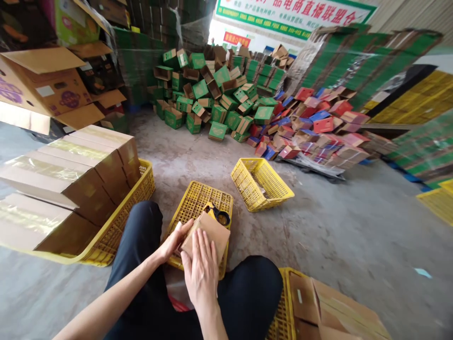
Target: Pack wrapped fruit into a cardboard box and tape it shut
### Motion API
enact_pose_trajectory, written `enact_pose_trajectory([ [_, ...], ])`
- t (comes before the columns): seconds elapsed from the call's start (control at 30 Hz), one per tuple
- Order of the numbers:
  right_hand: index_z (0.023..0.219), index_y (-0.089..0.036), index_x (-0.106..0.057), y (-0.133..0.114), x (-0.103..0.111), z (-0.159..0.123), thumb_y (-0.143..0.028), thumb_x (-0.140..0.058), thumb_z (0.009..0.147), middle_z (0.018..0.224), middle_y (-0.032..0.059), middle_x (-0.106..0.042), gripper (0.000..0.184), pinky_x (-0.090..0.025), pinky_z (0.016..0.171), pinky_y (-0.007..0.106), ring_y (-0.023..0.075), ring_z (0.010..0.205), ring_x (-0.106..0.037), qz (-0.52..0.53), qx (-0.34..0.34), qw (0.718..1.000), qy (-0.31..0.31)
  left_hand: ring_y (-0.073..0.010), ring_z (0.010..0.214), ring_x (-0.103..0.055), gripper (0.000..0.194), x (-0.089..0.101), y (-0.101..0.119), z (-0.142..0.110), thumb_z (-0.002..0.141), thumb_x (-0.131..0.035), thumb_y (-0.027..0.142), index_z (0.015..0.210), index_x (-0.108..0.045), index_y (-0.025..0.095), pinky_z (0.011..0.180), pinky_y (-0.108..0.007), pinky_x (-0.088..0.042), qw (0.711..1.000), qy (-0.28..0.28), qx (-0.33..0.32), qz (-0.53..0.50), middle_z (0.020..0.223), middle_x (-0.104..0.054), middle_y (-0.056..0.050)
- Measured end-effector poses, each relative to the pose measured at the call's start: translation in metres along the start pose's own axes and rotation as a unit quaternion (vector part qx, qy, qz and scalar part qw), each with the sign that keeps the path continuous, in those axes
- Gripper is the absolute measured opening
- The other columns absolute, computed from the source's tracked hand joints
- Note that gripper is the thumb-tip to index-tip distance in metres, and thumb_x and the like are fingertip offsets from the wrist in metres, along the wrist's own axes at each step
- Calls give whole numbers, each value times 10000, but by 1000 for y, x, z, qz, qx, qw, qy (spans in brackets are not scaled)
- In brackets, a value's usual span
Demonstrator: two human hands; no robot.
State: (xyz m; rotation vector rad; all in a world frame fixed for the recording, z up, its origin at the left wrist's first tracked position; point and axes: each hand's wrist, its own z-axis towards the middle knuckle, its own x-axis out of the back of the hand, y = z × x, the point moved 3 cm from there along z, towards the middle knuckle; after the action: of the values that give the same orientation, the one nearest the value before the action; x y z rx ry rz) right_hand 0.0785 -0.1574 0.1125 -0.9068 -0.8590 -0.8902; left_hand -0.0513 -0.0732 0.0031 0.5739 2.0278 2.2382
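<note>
A small brown cardboard box [220, 231] rests tilted on an upturned yellow plastic crate [193, 198] between my knees. My right hand [201, 271] lies flat across the box, fingers stretched out. At the box's left edge, my left hand [175, 241] grips its side, with the thumb side up and part of the fingers hidden. Just behind the box, a yellow and black tape dispenser [218, 215] lies on the crate, partly covered by the box.
Left, a yellow crate [146, 179] holds several taped cartons [85, 165]. Another yellow crate [262, 184] stands ahead on the concrete floor. Cartons [343, 307] fill a crate at lower right. Piles of green boxes [217, 130] and red-blue boxes [322, 125] lie farther back.
</note>
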Motion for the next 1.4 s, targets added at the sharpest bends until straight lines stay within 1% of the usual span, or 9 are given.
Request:
enact_pose_trajectory([
  [0.03, 1652, -179, -231, -3, -3, 6, -434, -488, 1051, 1615, 144, -416, 701, -382, 1208, 564, 334, 1480, -433, -2, 10, 1000, -1, -237, 1463, -453, 745, 8, 12, -5, 1057, 100, 490, 1641, -262, 200, 1155, -455, -480, 998, -13, -6, -61, 1616, -387, -90],
  [0.1, 1638, -169, -280, -5, -5, 15, -427, -482, 1055, 1598, 147, -447, 669, -392, 1206, 550, 328, 1470, -450, 4, 29, 1000, -1, -252, 1505, -377, 676, 23, 37, -15, 1076, 5, 514, 1653, -208, 236, 1192, -475, -433, 995, -24, -24, -93, 1657, -307, -73],
  [0.2, 1621, -187, -335, 3, -2, 19, -402, -455, 1066, 1579, 126, -485, 607, -424, 1190, 530, 314, 1453, -476, 23, 44, 999, 0, -291, 1538, -296, 623, 34, 68, -29, 1078, -237, 568, 1610, -365, 268, 1250, -498, -331, 997, -42, -67, -19, 1671, -293, -51],
  [0.33, 1609, -223, -367, 19, 5, 16, -385, -417, 1078, 1561, 94, -520, 557, -471, 1151, 482, 292, 1435, -492, 49, 42, 998, 2, -285, 1551, -256, 656, 25, 88, -39, 1060, -334, 584, 1629, -320, 258, 1266, -466, -296, 986, -56, -126, 89, 1693, -248, -58],
  [0.57, 1503, -250, -534, 17, 11, 36, -381, -340, 1090, 1412, 100, -636, 474, -515, 945, 444, 289, 1174, -616, 23, 11, 1000, -7, -287, 1566, -201, 742, 14, 93, -53, 1055, -376, 561, 1673, -133, 229, 1267, -445, -309, 972, -47, -164, 164, 1727, -126, -90],
  [0.77, 1476, -282, -563, 12, 13, 50, -443, -378, 1078, 1260, 99, -692, 468, -506, 822, 418, 287, 991, -630, -10, 2, 1000, 1, -260, 1565, -240, 631, 16, 93, -52, 1082, -378, 453, 1657, -219, 249, 1268, -409, -326, 958, -21, -168, 231, 1721, -180, -66],
  [1.03, 1571, -252, -444, 35, 17, 14, -440, -400, 1078, 1536, 79, -551, 530, -464, 1102, 500, 318, 1377, -519, 6, -4, 1000, 4, -236, 1532, -352, 578, 13, 92, -38, 1093, -358, 423, 1636, -291, 235, 1255, -402, -352, 934, 7, -203, 293, 1674, -337, -73],
  [1.27, 1603, -225, -377, 84, 23, 3, -383, -351, 1093, 1624, 77, -431, 535, -408, 1222, 475, 266, 1503, -406, 116, -47, 992, 2, -256, 1341, -559, 510, 23, 100, 0, 1093, -318, 454, 1527, -503, 260, 1170, -430, -449, 920, 15, -172, 352, 1476, -567, -104],
  [1.4, 1642, -263, -260, 90, 24, -3, -363, -357, 1092, 1676, 68, -328, 568, -361, 1249, 477, 257, 1539, -328, 148, -50, 987, -40, -261, 1198, -616, 527, 22, 106, 14, 1091, -289, 467, 1474, -571, 241, 1066, -411, -530, 914, 36, -180, 362, 1345, -614, -125],
])
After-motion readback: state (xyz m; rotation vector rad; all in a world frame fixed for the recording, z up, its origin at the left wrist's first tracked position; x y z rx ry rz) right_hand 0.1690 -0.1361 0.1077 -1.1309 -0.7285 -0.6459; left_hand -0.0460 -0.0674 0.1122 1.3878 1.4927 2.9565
